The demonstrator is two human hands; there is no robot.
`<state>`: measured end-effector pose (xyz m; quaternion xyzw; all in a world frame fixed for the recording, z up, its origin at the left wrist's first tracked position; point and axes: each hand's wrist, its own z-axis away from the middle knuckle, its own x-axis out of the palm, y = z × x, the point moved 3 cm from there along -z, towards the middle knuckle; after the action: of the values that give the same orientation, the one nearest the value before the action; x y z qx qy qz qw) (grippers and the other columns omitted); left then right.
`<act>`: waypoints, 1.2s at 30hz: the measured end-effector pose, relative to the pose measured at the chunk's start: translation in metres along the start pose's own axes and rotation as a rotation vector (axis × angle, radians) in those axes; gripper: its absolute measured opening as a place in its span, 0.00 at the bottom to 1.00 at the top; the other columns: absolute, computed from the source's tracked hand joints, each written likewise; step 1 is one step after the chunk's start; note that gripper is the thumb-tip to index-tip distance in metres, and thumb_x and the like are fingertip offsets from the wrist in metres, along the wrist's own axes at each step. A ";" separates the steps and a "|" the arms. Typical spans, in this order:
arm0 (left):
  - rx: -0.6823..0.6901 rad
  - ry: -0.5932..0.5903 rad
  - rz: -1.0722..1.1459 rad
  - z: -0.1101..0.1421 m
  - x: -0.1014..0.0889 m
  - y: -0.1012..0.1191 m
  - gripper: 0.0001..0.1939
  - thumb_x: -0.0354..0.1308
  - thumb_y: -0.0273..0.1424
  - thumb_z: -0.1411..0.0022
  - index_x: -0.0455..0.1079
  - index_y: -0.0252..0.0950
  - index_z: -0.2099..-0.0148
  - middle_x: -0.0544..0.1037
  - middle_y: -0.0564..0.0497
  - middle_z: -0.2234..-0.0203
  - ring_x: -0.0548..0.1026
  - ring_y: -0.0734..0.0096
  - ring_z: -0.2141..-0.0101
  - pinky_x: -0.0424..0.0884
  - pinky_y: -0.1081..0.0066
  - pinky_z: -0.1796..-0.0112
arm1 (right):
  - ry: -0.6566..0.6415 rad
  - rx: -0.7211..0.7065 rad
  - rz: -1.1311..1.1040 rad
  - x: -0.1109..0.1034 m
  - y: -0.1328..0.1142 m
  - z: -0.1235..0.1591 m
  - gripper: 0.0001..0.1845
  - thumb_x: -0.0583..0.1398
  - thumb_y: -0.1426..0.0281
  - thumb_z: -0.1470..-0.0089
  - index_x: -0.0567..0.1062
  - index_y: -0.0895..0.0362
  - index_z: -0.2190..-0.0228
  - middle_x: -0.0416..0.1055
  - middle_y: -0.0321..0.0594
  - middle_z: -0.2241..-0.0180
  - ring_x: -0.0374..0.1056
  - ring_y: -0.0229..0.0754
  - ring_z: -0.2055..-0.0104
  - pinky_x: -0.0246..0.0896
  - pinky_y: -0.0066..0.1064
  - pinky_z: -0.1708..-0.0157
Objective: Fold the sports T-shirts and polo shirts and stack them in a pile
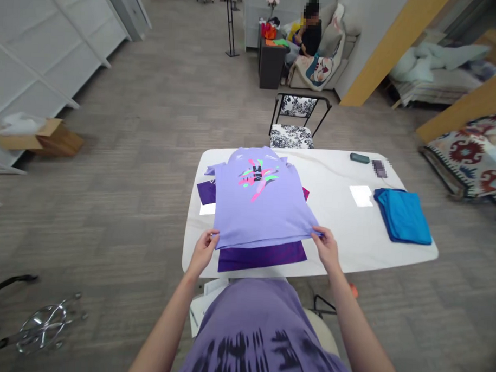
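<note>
A lavender T-shirt (259,208) with a bright pink, green and black print is spread over the white table (336,227), its hem toward me. My left hand (205,247) pinches the hem's left corner, and my right hand (325,244) pinches the right corner. Both hands are closed on the fabric and hold the hem a little out from the table's near side. Beneath it lies a dark purple garment (262,257), mostly covered; parts of it show at the front and at the left. A small red patch peeks out at the shirt's right side.
Folded blue clothes (405,216) lie at the table's right end, near a dark green case (359,158) and a blurred phone-like object (380,169). Across the table stands a patterned chair (293,122). Farther back, a person (311,33) sits on a sofa.
</note>
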<state>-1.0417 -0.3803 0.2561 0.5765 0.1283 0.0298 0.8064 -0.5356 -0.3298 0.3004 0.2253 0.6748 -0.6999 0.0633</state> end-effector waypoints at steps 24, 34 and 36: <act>0.194 0.072 -0.772 -0.090 0.175 -0.120 0.29 0.53 0.42 0.23 0.67 0.38 0.26 0.67 0.35 0.27 0.62 0.46 0.25 0.60 0.44 0.27 | -0.147 0.294 0.307 0.068 0.161 -0.100 0.27 0.59 0.44 0.36 0.79 0.53 0.53 0.79 0.48 0.58 0.75 0.52 0.59 0.76 0.50 0.51; 0.093 0.114 -0.840 -0.185 0.261 -0.147 0.38 0.56 0.40 0.26 0.57 0.40 0.18 0.61 0.41 0.22 0.50 0.45 0.20 0.43 0.39 0.23 | -0.068 0.304 0.421 0.153 0.231 -0.418 0.31 0.64 0.45 0.38 0.78 0.58 0.50 0.73 0.58 0.41 0.65 0.57 0.34 0.59 0.53 0.30; 0.076 0.106 -0.825 -0.185 0.260 -0.147 0.39 0.58 0.39 0.27 0.58 0.40 0.18 0.60 0.40 0.21 0.50 0.43 0.20 0.43 0.37 0.24 | -0.089 0.324 0.451 0.163 0.233 -0.436 0.29 0.66 0.46 0.40 0.78 0.58 0.53 0.75 0.55 0.45 0.67 0.58 0.38 0.59 0.55 0.31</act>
<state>-0.8503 -0.2074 0.0178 0.5037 0.3910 -0.2708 0.7212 -0.4890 0.1109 0.0275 0.3460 0.4834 -0.7761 0.2103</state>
